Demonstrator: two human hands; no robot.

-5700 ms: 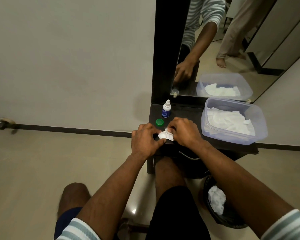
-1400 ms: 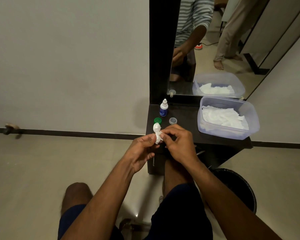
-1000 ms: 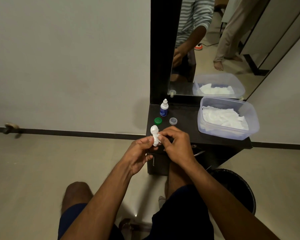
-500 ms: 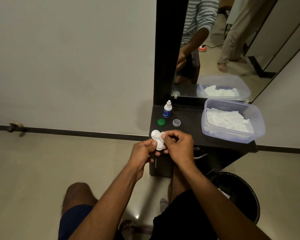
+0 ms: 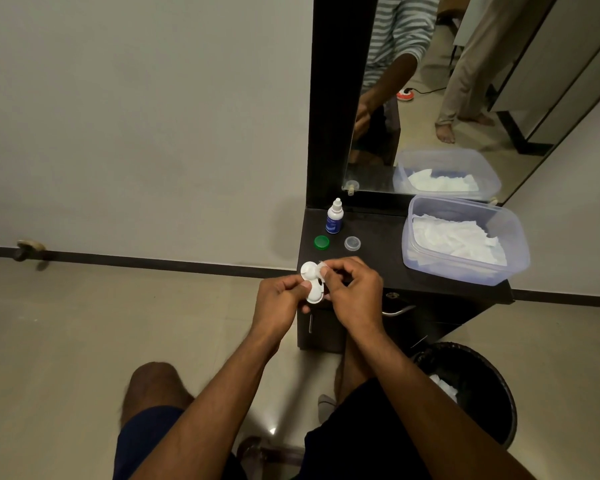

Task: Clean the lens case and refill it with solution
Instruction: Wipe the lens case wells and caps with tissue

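Bare forearms, dark navy shorts, striped shirt in the mirror

Lens case: white plastic, smooth, matt. Green cap and clear cap: moulded plastic. Solution bottle behind green cap: glossy plastic. Tub right of green cap: translucent plastic, holding crumpled paper tissues. Tabletop: dark matt wood-look.

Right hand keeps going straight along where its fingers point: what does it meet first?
The right hand points left at the white lens case held by the left hand; its fingertips look already on it. Depth is unclear.
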